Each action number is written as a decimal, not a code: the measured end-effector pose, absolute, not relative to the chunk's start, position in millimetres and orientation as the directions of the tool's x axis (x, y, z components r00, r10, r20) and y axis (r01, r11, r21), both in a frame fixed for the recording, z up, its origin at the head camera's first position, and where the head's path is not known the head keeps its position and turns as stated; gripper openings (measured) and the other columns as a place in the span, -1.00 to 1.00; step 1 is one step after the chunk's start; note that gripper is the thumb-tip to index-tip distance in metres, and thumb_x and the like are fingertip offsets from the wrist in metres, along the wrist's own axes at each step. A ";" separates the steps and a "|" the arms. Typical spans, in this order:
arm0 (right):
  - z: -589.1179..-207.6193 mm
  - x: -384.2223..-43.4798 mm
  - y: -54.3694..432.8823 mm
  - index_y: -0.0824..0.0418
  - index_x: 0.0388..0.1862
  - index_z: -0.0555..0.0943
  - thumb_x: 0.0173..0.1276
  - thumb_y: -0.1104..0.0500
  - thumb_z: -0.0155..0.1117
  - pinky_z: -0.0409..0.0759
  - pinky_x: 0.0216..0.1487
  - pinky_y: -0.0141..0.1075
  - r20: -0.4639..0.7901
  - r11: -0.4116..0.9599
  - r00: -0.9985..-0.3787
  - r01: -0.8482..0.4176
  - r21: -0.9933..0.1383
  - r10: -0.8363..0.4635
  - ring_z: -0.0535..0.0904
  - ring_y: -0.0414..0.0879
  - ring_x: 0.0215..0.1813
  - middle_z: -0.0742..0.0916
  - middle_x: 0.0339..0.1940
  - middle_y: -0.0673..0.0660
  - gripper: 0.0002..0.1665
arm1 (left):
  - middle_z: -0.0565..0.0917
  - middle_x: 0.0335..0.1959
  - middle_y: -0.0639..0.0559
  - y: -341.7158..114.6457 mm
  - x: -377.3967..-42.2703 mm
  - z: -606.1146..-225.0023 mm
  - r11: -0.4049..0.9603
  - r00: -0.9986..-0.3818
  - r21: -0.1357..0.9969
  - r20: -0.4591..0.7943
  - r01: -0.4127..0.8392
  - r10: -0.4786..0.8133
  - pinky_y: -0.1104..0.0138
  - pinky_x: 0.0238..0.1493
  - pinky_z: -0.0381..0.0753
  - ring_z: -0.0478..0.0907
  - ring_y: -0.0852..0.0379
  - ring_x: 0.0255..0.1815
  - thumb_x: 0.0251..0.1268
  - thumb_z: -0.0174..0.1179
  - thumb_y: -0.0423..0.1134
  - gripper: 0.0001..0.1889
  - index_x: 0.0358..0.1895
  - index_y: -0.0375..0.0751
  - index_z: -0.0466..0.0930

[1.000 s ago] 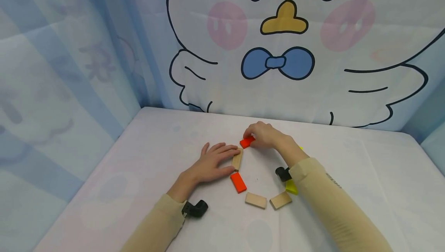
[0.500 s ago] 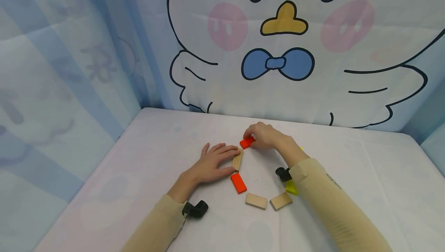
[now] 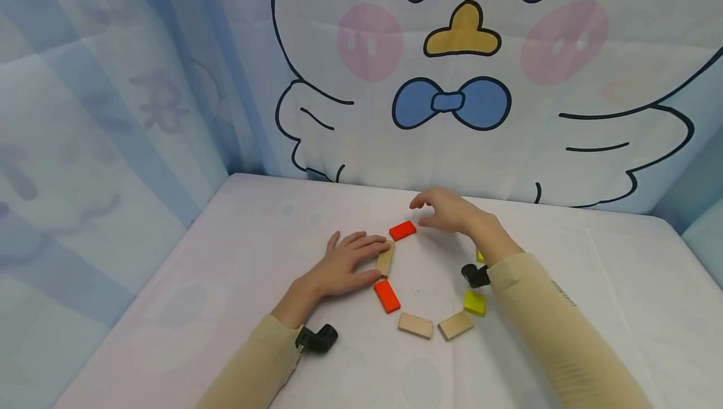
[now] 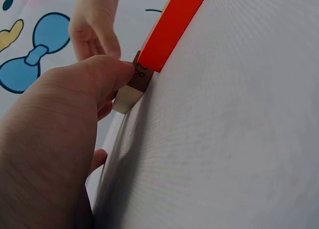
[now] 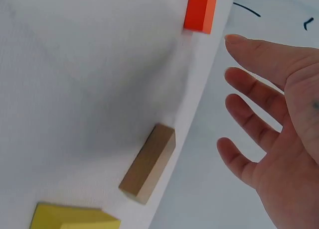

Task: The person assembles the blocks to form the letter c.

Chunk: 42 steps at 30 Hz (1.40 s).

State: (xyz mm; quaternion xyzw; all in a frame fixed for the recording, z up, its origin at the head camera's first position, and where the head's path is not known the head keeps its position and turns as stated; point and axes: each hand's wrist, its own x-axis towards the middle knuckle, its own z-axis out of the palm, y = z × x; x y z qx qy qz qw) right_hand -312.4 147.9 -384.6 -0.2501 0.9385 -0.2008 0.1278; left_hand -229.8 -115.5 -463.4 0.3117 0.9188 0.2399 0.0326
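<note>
Spread with fairly straight fingers, my left hand [image 3: 347,266] rests at a wooden block [image 3: 385,260], its index fingertip and thumb touching it. The left wrist view has the thumb against that block's marked end [image 4: 141,78]. My right hand [image 3: 449,209] is raised just right of a red block [image 3: 402,230], apart from it, holding nothing. In the right wrist view its fingers are loosely bent, near the red block [image 5: 200,11] and another wooden block [image 5: 149,164]. A second red block [image 3: 387,296] lies below the left hand's block.
Two wooden blocks [image 3: 415,325] and a yellow block [image 3: 475,303] continue the spaced ring at the front and right. Another yellow block [image 3: 481,256] is partly behind the right forearm. A printed curtain [image 3: 452,152] stands behind the cloth-covered table [image 3: 305,208].
My right hand has let go of the upper red block and moved up and right of it. That block stays in place. The left hand has not moved.
</note>
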 end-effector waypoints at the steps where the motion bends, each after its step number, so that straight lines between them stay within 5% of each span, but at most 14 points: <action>1: -384.0 -312.5 150.6 0.28 0.26 0.60 0.41 0.24 0.32 0.48 0.25 0.06 -0.143 0.797 -0.848 -0.405 -0.447 -0.511 0.47 0.19 0.23 0.64 0.18 0.25 -0.55 | 0.35 0.50 0.22 -115.6 -229.9 -463.5 0.691 -0.804 0.461 0.088 0.557 0.588 -0.30 0.43 -0.30 0.10 -0.09 0.55 0.44 0.08 0.17 -0.40 0.50 0.18 0.39; 22: -389.8 -313.0 214.3 0.39 0.15 0.61 0.41 0.12 0.32 0.50 0.18 0.09 -0.216 0.876 -0.892 -0.297 -0.379 -0.396 0.52 0.17 0.03 0.65 0.07 0.31 -0.55 | 0.38 0.48 0.17 -116.7 -228.9 -463.3 0.676 -0.794 0.459 0.121 0.577 0.596 -0.32 0.42 -0.28 0.12 -0.12 0.54 0.43 0.11 0.14 -0.41 0.48 0.13 0.41; 34: -398.6 -309.7 219.2 0.35 0.04 0.66 0.39 0.18 0.38 0.57 -0.02 -0.08 -0.211 0.874 -0.895 -0.291 -0.390 -0.392 0.51 0.06 -0.14 0.67 -0.16 0.16 -0.67 | 0.36 0.49 0.20 -116.1 -229.3 -465.0 0.680 -0.796 0.459 0.110 0.571 0.595 -0.30 0.43 -0.29 0.10 -0.09 0.55 0.43 0.10 0.15 -0.40 0.49 0.16 0.40; 42: -398.7 -309.6 211.1 0.32 0.03 0.67 0.38 0.16 0.39 0.56 0.02 -0.05 -0.191 0.868 -0.895 -0.307 -0.392 -0.402 0.51 0.06 -0.13 0.68 -0.17 0.13 -0.68 | 0.36 0.49 0.19 -115.9 -229.8 -465.9 0.679 -0.798 0.464 0.112 0.569 0.592 -0.30 0.43 -0.30 0.10 -0.10 0.55 0.43 0.10 0.15 -0.41 0.49 0.15 0.40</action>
